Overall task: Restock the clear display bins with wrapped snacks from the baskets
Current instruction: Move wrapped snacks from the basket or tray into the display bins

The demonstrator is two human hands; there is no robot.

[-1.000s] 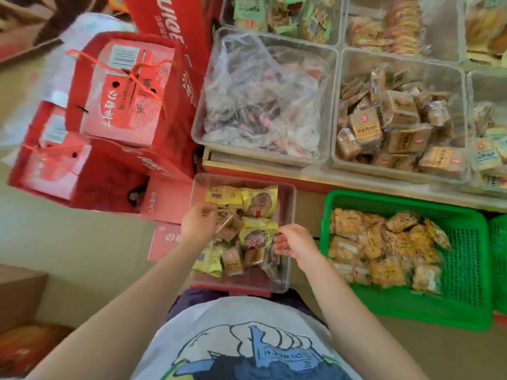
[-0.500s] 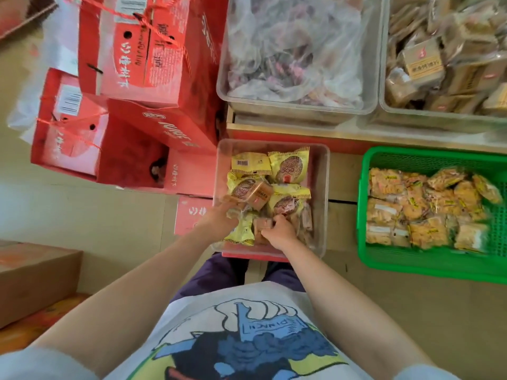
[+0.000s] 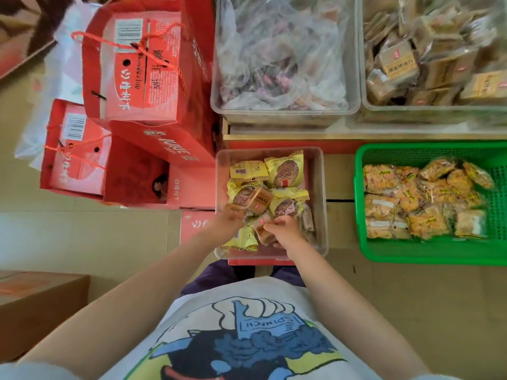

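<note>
Hands: left hand (image 3: 225,224), right hand (image 3: 285,231) pinch brown snack (image 3: 260,224) | axis unclear, blurred | clear bin (image 3: 319,187)

I read this as a small shop's snack section. On a low shelf (image 3: 356,137) stand clear display bins (image 3: 285,113) heaped with individually wrapped pastries (image 3: 428,64). A green plastic basket (image 3: 428,250) of wrapped snacks sits on the floor below. Stacked to the left are red gift cartons (image 3: 142,78) with barcodes and string handles. A brown cardboard box (image 3: 41,305) sits nearby.
</note>
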